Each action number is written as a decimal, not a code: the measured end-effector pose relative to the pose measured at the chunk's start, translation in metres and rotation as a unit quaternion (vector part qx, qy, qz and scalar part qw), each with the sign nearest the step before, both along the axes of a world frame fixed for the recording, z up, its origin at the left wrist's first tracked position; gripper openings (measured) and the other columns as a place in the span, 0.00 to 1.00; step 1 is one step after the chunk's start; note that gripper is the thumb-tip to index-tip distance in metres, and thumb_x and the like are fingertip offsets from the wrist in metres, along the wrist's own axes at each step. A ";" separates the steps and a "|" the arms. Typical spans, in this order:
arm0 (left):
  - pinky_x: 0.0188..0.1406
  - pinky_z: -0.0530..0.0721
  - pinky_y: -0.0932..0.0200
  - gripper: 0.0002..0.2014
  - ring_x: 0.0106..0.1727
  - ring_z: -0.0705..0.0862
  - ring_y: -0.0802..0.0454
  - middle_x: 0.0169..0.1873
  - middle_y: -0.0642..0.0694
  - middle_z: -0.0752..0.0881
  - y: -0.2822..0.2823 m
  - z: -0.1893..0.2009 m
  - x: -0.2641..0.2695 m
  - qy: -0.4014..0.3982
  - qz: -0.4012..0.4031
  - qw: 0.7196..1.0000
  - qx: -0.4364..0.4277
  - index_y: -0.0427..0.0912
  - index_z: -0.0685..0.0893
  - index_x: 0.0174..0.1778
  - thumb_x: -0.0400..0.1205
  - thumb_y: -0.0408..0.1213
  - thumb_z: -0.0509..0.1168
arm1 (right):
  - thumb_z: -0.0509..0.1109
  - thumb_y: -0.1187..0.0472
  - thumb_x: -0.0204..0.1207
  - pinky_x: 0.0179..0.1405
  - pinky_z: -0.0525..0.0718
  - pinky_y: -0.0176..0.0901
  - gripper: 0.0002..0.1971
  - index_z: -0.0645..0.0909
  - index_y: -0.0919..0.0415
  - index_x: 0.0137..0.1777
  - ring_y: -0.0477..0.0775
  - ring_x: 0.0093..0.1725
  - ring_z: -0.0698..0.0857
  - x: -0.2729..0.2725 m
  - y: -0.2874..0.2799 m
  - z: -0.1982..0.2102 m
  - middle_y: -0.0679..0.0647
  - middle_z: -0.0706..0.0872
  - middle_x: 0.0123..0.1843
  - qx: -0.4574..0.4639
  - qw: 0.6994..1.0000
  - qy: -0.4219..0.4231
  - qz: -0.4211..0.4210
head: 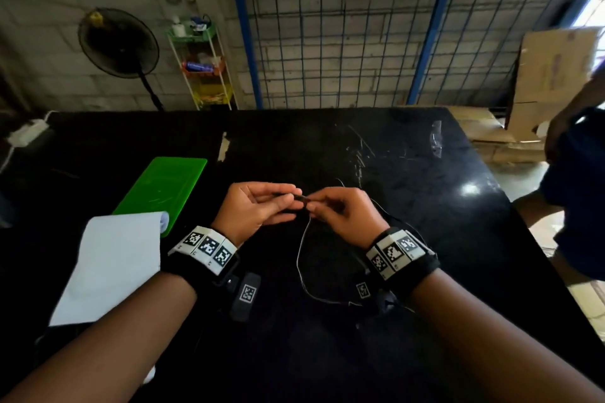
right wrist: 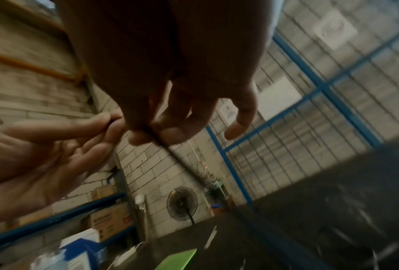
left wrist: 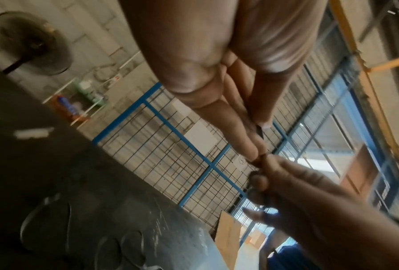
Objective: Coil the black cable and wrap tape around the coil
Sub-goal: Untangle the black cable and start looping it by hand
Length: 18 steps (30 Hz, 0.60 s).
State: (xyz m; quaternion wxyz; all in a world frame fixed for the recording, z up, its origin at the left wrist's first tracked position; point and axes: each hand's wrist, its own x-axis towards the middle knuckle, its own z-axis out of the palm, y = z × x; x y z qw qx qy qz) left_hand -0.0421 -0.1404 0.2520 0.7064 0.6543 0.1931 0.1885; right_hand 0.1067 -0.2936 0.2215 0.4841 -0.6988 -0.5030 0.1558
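Observation:
A thin black cable [head: 302, 245] hangs from between my hands and loops down onto the black table [head: 409, 206]. My left hand [head: 291, 195] pinches a short dark end of it between thumb and forefinger, seen up close as the cable end [left wrist: 260, 133]. My right hand [head: 312, 204] pinches the cable right beside the left fingertips. In the right wrist view the cable [right wrist: 170, 151] runs down from under the right thumb. Both hands hover above the table's middle. I cannot make out any tape in the hands.
A green board [head: 160, 186] and a white sheet [head: 111, 265] lie at the left. A small black tag [head: 247, 294] lies under my left wrist. A beige strip [head: 223, 147] is farther back. Another person [head: 576, 193] stands by the table's right edge.

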 end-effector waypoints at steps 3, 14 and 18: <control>0.45 0.92 0.47 0.14 0.50 0.93 0.38 0.49 0.34 0.92 0.013 0.009 -0.008 0.034 -0.029 0.999 0.003 0.30 0.88 0.55 0.76 0.34 0.72 | 0.78 0.55 0.79 0.55 0.88 0.37 0.07 0.92 0.50 0.56 0.39 0.49 0.91 0.007 0.003 0.008 0.41 0.93 0.48 0.024 0.998 -0.044 -0.026; 0.44 0.92 0.44 0.11 0.39 0.92 0.47 0.40 0.39 0.91 0.010 0.044 -0.013 0.134 -0.239 0.950 -0.152 0.35 0.92 0.50 0.74 0.34 0.71 | 0.74 0.50 0.81 0.63 0.84 0.59 0.09 0.91 0.45 0.58 0.41 0.56 0.88 0.018 0.008 0.039 0.40 0.92 0.52 0.099 0.972 -0.210 -0.024; 0.42 0.91 0.44 0.12 0.38 0.92 0.48 0.39 0.41 0.92 -0.008 0.054 -0.012 0.088 -0.229 0.937 -0.247 0.36 0.92 0.50 0.79 0.32 0.65 | 0.76 0.60 0.80 0.58 0.87 0.44 0.09 0.92 0.57 0.58 0.42 0.52 0.90 0.011 0.006 0.044 0.47 0.92 0.51 0.149 0.972 -0.181 -0.018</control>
